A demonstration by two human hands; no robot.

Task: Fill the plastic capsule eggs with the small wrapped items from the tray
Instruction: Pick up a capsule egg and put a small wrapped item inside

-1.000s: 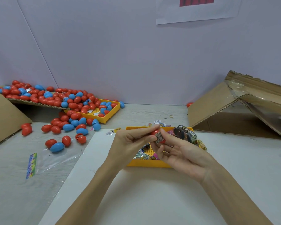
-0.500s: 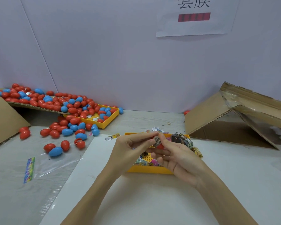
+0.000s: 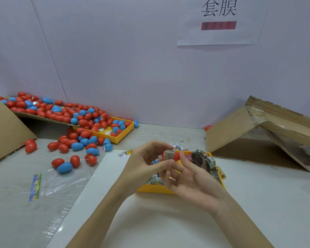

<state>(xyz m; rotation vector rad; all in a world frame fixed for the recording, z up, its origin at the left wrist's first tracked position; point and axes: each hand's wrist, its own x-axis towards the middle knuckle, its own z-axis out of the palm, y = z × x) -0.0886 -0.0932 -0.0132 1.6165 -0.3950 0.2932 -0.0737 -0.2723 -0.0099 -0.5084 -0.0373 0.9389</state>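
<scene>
I hold a red capsule egg half just above the yellow tray of small wrapped items. A printed wrapped item sticks out of the egg's left end. My left hand pinches that item between thumb and fingers. My right hand comes in from the right, one digit lying on the red half and the other fingers curled beneath it. The egg's inside is hidden.
Red and blue eggs lie loose at the left and spill from a cardboard ramp into a second yellow tray. A folded cardboard box stands at the right. A clear plastic bag lies left of the white sheet.
The view has tilted up, showing more of the wall sign. The wrapped item now shows further out of the red egg half, and my right fingers have loosened.
</scene>
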